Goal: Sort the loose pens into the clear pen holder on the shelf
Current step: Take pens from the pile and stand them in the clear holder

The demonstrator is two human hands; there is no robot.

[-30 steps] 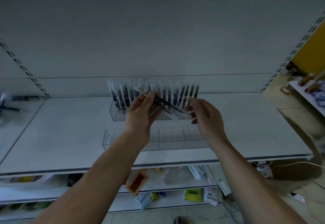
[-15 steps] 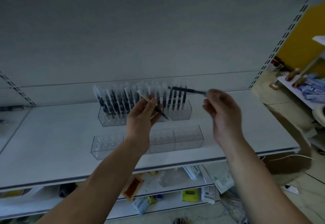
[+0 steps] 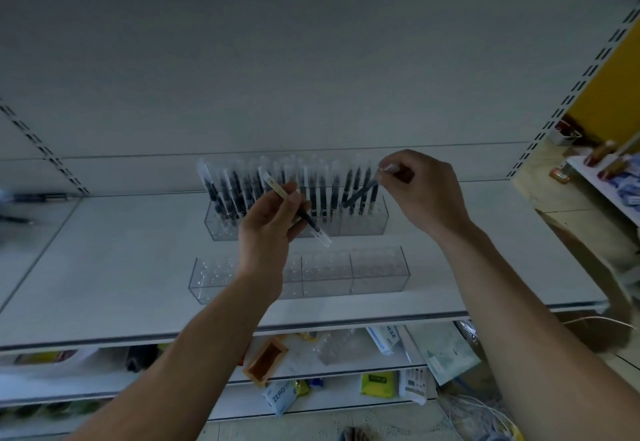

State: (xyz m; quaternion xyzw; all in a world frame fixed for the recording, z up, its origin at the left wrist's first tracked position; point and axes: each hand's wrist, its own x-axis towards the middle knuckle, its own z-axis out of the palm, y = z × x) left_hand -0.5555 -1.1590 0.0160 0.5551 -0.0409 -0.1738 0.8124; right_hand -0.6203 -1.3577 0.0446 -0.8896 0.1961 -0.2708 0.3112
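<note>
Right hand pinching tilted pen at rear holder, left hand gripping second pen

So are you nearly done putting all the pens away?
About halfway, I'd guess. Done: the back holder has a row of pens standing in it. In hand: the right hand pinches a tilted pen at that holder's right end, and the left hand holds a second pen. Left: the front holder shows no pens, and what look like dark pens lie far left.
</note>
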